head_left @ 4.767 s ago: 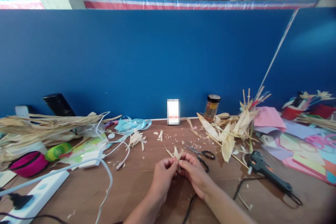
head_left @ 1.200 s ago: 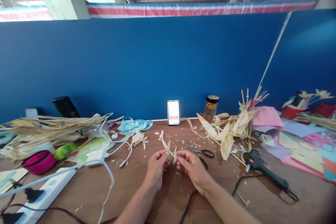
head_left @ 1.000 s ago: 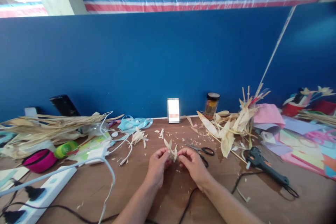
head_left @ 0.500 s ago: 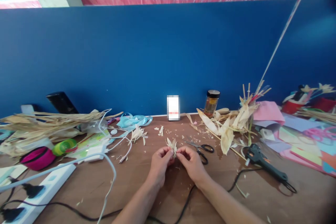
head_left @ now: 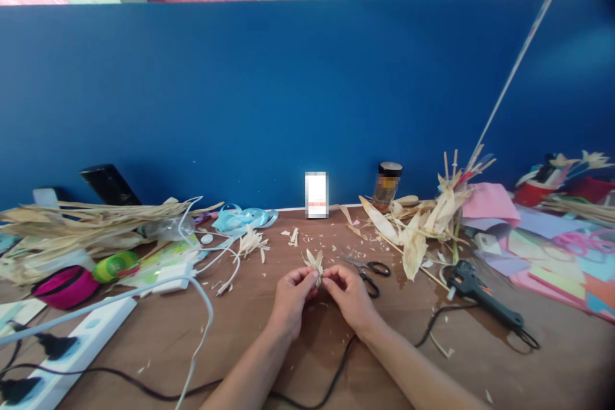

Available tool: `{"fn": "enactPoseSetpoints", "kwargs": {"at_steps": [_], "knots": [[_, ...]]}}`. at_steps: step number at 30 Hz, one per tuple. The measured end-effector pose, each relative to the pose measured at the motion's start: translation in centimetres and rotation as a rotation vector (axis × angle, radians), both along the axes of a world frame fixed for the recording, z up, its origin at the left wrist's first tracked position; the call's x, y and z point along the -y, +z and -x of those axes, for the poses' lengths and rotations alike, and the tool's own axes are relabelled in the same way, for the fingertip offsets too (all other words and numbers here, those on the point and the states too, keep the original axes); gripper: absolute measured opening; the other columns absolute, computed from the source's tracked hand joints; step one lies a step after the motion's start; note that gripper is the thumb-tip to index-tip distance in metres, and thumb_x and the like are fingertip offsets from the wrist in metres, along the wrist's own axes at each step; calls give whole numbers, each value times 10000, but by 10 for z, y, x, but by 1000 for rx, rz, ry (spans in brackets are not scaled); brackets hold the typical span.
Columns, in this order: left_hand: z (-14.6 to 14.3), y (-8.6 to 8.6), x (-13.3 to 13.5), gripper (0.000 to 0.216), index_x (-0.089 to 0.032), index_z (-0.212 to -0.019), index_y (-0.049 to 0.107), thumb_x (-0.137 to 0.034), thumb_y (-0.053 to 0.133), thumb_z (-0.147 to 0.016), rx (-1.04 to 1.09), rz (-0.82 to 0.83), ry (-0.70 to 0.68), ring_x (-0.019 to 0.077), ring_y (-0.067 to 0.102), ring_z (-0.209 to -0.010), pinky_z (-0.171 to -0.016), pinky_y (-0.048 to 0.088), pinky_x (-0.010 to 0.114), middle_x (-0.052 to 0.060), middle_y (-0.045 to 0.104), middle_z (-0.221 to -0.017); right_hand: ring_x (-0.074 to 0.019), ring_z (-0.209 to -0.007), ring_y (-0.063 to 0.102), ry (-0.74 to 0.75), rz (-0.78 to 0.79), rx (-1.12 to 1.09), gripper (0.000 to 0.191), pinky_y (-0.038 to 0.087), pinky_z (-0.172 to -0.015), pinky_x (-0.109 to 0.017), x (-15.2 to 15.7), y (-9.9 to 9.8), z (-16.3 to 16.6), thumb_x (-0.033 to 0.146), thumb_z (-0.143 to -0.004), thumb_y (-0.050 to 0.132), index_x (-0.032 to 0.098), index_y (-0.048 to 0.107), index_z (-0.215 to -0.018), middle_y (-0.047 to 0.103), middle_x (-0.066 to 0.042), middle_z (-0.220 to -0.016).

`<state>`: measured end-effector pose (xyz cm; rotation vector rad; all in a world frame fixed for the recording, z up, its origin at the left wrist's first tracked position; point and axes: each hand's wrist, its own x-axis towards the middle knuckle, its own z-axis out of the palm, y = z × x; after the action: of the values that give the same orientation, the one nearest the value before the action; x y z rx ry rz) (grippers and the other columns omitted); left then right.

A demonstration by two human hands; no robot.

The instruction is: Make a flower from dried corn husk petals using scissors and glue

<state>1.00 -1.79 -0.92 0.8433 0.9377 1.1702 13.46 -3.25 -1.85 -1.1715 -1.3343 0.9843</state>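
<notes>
Both my hands meet over the middle of the brown table (head_left: 269, 359). Between their fingertips is a small bundle of pale dried husk petals (head_left: 315, 262), its tips pointing up and away from me. My left hand (head_left: 291, 298) pinches the bundle's base from the left with curled fingers. From the right, my right hand (head_left: 350, 295) pinches the same base. Black-handled scissors (head_left: 369, 269) lie just right of my right hand, not touched.
A black glue gun (head_left: 483, 304) with its cable lies at the right, by a heap of husk leaves (head_left: 423, 230) and coloured paper (head_left: 552, 250). At the left are long dried husks (head_left: 86, 224), a white power strip (head_left: 67, 349), white cables and blue ribbon (head_left: 243, 218). A jar (head_left: 387, 184) stands by the blue partition.
The husk petals, spread wider and leaning left a second ago, are now gathered into a tighter upright bundle. My hands have closed in on its base and stayed in place.
</notes>
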Motion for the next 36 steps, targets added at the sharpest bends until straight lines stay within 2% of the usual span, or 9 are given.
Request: {"fn": "enactPoseSetpoints", "kwargs": {"at_steps": [15, 26, 36], "knots": [[0, -4, -3, 198, -116, -720, 657, -270, 705, -605, 12, 20, 16, 56, 480, -515, -532, 398, 171, -6, 585, -583, -141, -605, 529, -33, -8, 109, 126, 402, -573, -232, 2, 2, 1, 270, -753, 534, 159, 585, -718, 608, -8, -657], [-1, -4, -2, 223, -113, -737, 656, -257, 722, -581, -1, 45, 28, 77, 526, -573, -580, 417, 192, 17, 624, -658, -133, -562, 521, -25, -9, 131, 147, 388, -531, -225, 3, 3, 2, 276, -751, 532, 157, 580, -680, 601, -7, -613], [0, -8, -3, 189, -116, -729, 637, -276, 677, -636, -7, -7, -26, 80, 515, -549, -557, 395, 196, 12, 608, -636, -136, -553, 542, -28, 10, 138, 153, 396, -519, -220, 2, 2, 3, 296, -739, 550, 159, 590, -681, 624, -6, -606]]}}
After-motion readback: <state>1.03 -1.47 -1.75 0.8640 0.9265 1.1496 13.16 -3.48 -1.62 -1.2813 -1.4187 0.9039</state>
